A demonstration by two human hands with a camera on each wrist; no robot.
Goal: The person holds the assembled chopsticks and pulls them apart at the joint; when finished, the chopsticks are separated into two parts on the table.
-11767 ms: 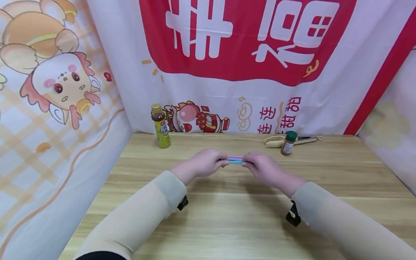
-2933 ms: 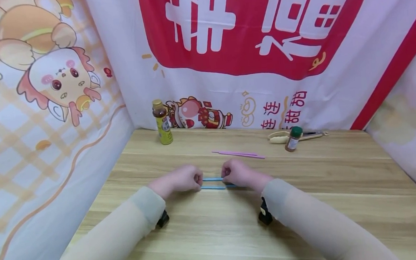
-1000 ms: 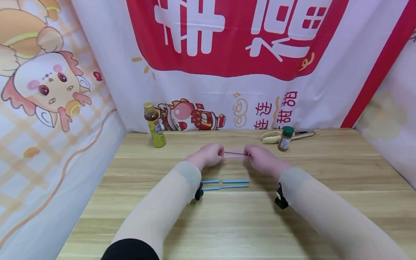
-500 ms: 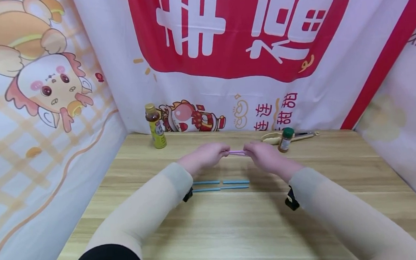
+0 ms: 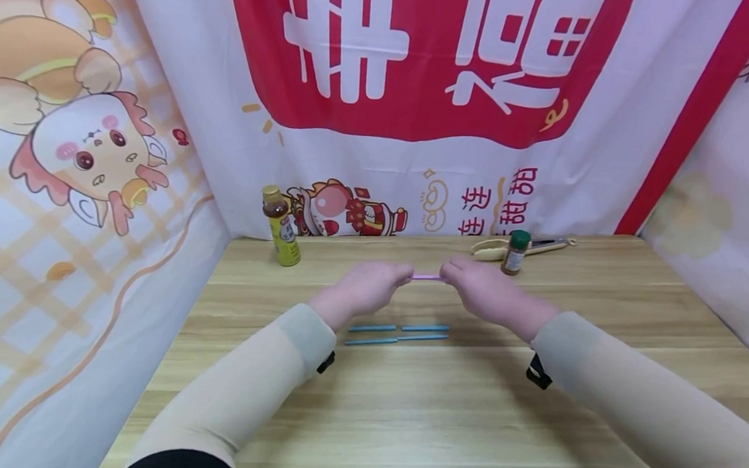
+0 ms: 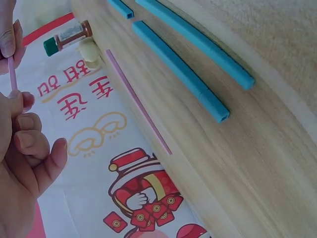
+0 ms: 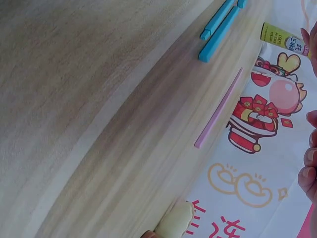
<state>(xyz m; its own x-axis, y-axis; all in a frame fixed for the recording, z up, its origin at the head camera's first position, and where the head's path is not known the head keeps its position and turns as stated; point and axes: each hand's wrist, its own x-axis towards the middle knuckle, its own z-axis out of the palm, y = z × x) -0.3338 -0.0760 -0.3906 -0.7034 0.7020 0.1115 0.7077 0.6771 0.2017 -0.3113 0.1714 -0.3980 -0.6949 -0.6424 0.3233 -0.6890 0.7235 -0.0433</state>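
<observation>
My left hand (image 5: 368, 285) and right hand (image 5: 483, 288) face each other above the back part of the table, their fingertips pinching the two ends of a thin pink chopstick (image 5: 426, 277). In the left wrist view the held chopstick (image 6: 12, 74) runs between the fingers. A second pink chopstick (image 6: 138, 101) lies on the wood; the right wrist view shows this chopstick (image 7: 220, 109) as tapered. I cannot make it out apart from the hands in the head view. Nearer me lie several blue chopstick pieces (image 5: 372, 341) in two rows; a blue piece (image 6: 181, 69) has a hollow end.
A yellow-labelled bottle (image 5: 283, 229) stands at the back left of the wooden table (image 5: 386, 407). At the back right a small green-capped jar (image 5: 515, 254) stands in front of beige tongs (image 5: 489, 250). Printed cloth (image 5: 342, 149) hangs behind the table.
Earlier the hands held pink and blue sticks together, then worked at the blue pieces, which now lie in two rows. The hands moved back to the pink chopsticks and now hold one.
</observation>
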